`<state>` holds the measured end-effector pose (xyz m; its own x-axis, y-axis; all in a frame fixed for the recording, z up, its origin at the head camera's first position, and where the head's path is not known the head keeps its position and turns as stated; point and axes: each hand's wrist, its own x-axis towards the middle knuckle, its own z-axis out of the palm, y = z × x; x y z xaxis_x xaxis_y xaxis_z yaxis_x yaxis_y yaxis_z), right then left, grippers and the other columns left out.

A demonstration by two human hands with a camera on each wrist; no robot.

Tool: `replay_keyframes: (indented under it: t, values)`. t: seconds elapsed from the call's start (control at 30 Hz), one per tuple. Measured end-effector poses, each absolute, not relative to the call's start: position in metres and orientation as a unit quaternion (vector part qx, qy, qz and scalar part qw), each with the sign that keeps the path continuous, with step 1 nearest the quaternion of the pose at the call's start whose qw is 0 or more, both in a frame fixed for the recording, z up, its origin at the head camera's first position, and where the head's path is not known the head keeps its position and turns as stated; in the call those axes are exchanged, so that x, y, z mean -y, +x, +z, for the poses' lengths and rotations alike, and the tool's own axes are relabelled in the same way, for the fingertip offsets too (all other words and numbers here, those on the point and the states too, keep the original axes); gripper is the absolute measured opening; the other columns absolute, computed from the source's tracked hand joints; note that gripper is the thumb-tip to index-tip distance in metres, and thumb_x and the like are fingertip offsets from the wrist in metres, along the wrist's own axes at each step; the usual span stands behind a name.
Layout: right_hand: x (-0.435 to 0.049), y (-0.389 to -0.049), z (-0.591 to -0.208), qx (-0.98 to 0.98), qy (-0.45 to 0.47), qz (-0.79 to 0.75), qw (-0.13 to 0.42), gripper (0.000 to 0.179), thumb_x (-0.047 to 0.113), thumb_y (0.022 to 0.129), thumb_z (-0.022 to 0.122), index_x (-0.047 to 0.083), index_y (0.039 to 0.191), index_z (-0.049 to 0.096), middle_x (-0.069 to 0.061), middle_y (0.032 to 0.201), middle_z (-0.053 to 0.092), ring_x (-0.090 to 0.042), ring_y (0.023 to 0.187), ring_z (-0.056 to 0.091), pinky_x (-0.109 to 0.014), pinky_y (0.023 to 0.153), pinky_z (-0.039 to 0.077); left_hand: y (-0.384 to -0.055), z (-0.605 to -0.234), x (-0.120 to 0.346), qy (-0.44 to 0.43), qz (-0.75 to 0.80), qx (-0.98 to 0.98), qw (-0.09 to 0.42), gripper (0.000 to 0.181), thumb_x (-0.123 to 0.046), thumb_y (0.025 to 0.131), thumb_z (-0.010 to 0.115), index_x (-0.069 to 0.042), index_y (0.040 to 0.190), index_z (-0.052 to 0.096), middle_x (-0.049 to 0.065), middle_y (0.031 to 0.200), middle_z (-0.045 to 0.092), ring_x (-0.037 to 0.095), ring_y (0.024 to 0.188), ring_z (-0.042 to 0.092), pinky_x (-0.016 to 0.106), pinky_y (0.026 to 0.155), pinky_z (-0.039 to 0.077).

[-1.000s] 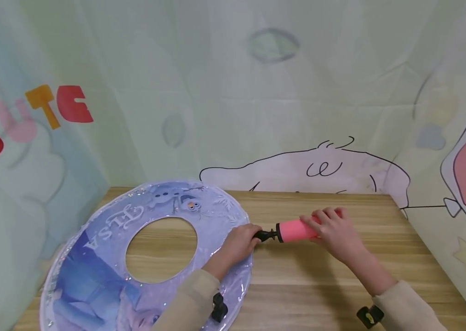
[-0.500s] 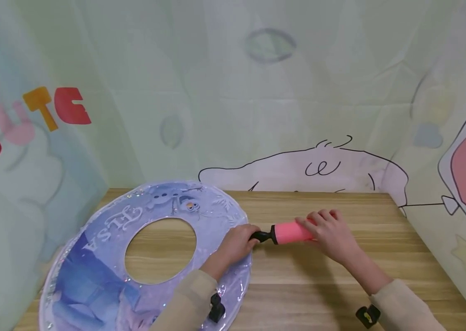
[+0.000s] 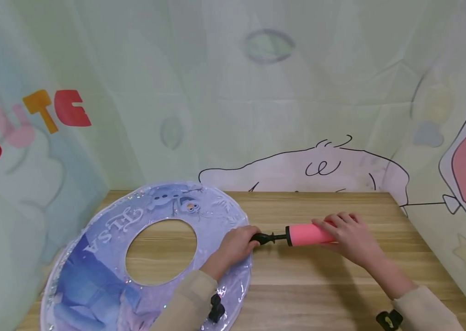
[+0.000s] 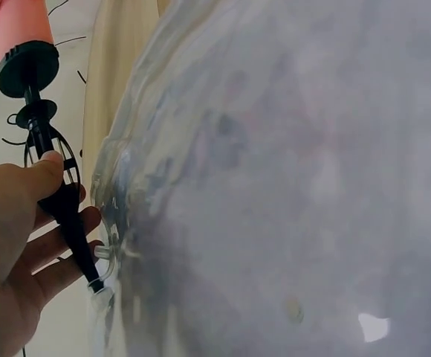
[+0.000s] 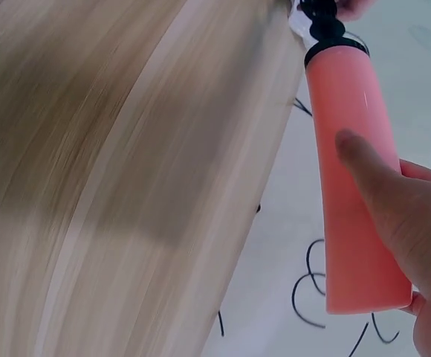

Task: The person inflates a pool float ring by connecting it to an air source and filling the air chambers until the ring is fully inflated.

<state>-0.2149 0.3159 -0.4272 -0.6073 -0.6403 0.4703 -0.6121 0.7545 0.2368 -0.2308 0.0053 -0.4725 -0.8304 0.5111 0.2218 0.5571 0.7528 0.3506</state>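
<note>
Beside the round blue plastic ring (image 3: 96,271), the pink plastic cylinder pump (image 3: 307,235) is gripped by right hand (image 3: 350,239), black tapered nozzle (image 4: 73,234) by left hand (image 3: 237,243)!

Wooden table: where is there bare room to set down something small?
Bare wood shows on the table in front of the pink pump, between the ring and the right forearm; behind the pump, up to the backdrop; right of that forearm; and inside the ring's hole. Crowded: the left side, and along left hand, pump and right hand.
</note>
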Motion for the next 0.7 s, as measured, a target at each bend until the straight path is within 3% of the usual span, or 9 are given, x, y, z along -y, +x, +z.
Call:
replay_keyframes:
  t: [0.17, 0.23, 0.37, 0.47, 0.7]
  values:
    - [-0.332, -0.213, -0.424, 0.899, 0.345, -0.022, 0.268, 0.065, 0.038, 0.055, 0.084, 0.022, 0.114, 0.063, -0.003, 0.094, 0.063, -0.027, 0.089, 0.057, -0.047, 0.075, 0.043, -0.231, -0.472, -0.006, -0.285, -0.202, 0.936, 0.050, 0.020, -0.020, 0.084, 0.065, -0.012, 0.102, 0.064, 0.001, 0.097, 0.068, 0.016, 0.087, 0.063, 0.032, 0.075, 0.050]
    - [-0.339, -0.212, -0.421, 0.902, 0.345, -0.024, 0.260, 0.059, 0.044, 0.063, 0.079, 0.022, 0.115, 0.062, -0.004, 0.095, 0.063, -0.028, 0.089, 0.057, -0.047, 0.076, 0.043, -0.232, -0.472, -0.006, -0.284, -0.199, 0.937, 0.046, 0.020, -0.021, 0.084, 0.065, -0.012, 0.103, 0.064, 0.001, 0.098, 0.068, 0.016, 0.088, 0.063, 0.032, 0.076, 0.050]
    - [-0.351, -0.211, -0.416, 0.907, 0.338, -0.025, 0.248, 0.058, 0.064, 0.081, 0.043, 0.022, 0.117, 0.061, -0.005, 0.096, 0.063, -0.029, 0.092, 0.056, -0.049, 0.077, 0.042, -0.233, -0.471, -0.006, -0.281, -0.197, 0.938, 0.042, 0.020, -0.021, 0.085, 0.065, -0.012, 0.103, 0.064, 0.001, 0.099, 0.068, 0.016, 0.088, 0.063, 0.032, 0.076, 0.050]
    - [-0.360, -0.209, -0.411, 0.910, 0.332, -0.020, 0.247, 0.065, 0.066, 0.082, 0.029, 0.022, 0.117, 0.061, -0.006, 0.097, 0.063, -0.030, 0.093, 0.056, -0.050, 0.077, 0.042, -0.234, -0.472, -0.006, -0.280, -0.197, 0.939, 0.040, 0.020, -0.021, 0.084, 0.065, -0.013, 0.103, 0.064, 0.001, 0.098, 0.067, 0.016, 0.087, 0.063, 0.033, 0.076, 0.050]
    - [-0.377, -0.203, -0.398, 0.915, 0.311, -0.026, 0.256, 0.075, 0.067, 0.083, 0.013, 0.020, 0.115, 0.062, -0.007, 0.097, 0.063, -0.032, 0.091, 0.055, -0.052, 0.076, 0.041, -0.236, -0.474, -0.005, -0.277, -0.206, 0.937, 0.044, 0.020, -0.020, 0.084, 0.066, -0.012, 0.102, 0.065, 0.002, 0.098, 0.068, 0.016, 0.087, 0.063, 0.033, 0.077, 0.050]
